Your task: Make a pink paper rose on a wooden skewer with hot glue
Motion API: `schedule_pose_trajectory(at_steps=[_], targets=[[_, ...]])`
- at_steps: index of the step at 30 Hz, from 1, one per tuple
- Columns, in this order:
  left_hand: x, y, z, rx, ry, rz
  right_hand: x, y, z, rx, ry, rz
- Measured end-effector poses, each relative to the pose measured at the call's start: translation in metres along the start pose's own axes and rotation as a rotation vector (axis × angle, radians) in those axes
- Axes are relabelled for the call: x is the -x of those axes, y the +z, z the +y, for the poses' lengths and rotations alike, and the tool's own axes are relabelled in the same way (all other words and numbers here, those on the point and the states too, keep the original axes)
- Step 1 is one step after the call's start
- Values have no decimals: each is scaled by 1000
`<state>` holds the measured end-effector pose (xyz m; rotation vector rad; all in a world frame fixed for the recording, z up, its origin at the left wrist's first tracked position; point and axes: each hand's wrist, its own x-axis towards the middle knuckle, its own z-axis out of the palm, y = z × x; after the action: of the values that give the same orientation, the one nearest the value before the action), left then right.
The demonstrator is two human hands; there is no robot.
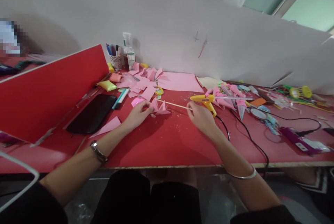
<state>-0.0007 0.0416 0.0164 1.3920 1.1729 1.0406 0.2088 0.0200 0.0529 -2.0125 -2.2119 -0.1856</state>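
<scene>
Fingers of my left hand (142, 112) are closed on a folded pink paper piece (161, 108) with pointed tips, just above the red table. My right hand (199, 117) pinches the right end of a thin pale stick (173, 104), whose other end reaches up behind the folded paper; I cannot tell whether they touch. Right beside that hand lies a yellow glue gun (206, 101) with a clear glue stick (235, 97) in its back. A bright pink lump (137, 102) sits behind my left fingers.
Pink paper scraps (141, 81) and a pink sheet (180, 82) lie at the back. A black phone (91, 114) rests at left by a red upright board (57, 88). Pink cones (229, 98), cables and a purple power strip (300, 140) are at right.
</scene>
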Motion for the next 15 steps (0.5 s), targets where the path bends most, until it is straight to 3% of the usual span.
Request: schedule_pose_trajectory(at_steps=[7, 11, 15], targets=[[3, 3, 4, 97, -66, 76, -7, -8, 6, -361, -155, 314], [1, 1, 0, 279, -188, 51, -10, -12, 7, -589, -329, 299], [0, -1, 0, 438, -245, -56, -15, -8, 7, -635, -446, 224]])
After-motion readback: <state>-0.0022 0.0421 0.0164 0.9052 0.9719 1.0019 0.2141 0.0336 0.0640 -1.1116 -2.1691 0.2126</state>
